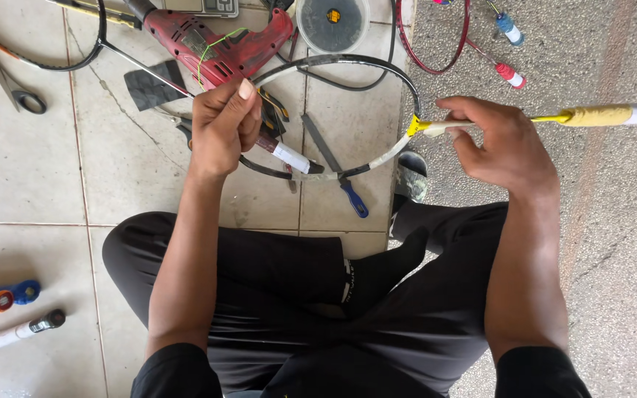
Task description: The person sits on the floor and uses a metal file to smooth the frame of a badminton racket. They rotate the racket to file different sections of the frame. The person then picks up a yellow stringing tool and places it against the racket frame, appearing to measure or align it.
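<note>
Seated on a tiled floor (31, 184), a person pinches a thin green string (211, 48) in the left hand (221, 129) while the right hand (506, 144) closes on an unstrung racket frame (377, 66) at its yellow throat. Behind lie a red drill (208, 40), a round reel (332, 22) and scissors (1, 74).

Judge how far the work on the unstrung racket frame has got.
Done: the black-and-white racket frame carries no strings. In hand: the left hand grips its rim, the right hand its yellow-wrapped shaft. Left: no new string is threaded; the red power drill lies idle.
</note>
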